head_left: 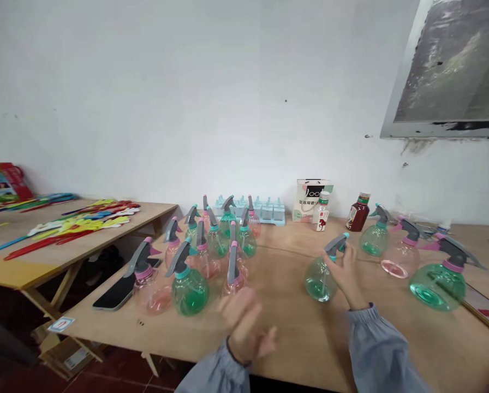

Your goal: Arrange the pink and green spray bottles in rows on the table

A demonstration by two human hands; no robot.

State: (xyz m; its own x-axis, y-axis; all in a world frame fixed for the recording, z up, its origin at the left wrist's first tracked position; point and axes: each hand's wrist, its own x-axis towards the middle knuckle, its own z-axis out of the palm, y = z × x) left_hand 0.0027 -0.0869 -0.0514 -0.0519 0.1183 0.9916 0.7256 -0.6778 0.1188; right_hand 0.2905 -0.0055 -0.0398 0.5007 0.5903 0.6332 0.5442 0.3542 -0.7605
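The right hand [343, 268] grips a green spray bottle [318, 281] at one o'clock; the blurred left hand [248, 326] is unreadable. Clustered bottles [190, 295] stand at eleven, three others [402, 255] at two; which are finished doesn't show.

Grey-blue sleeves [383, 346], gathered cuffs [359, 315]

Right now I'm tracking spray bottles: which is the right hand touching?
The green spray bottle standing alone, centre-right; only its head is in the right hand.
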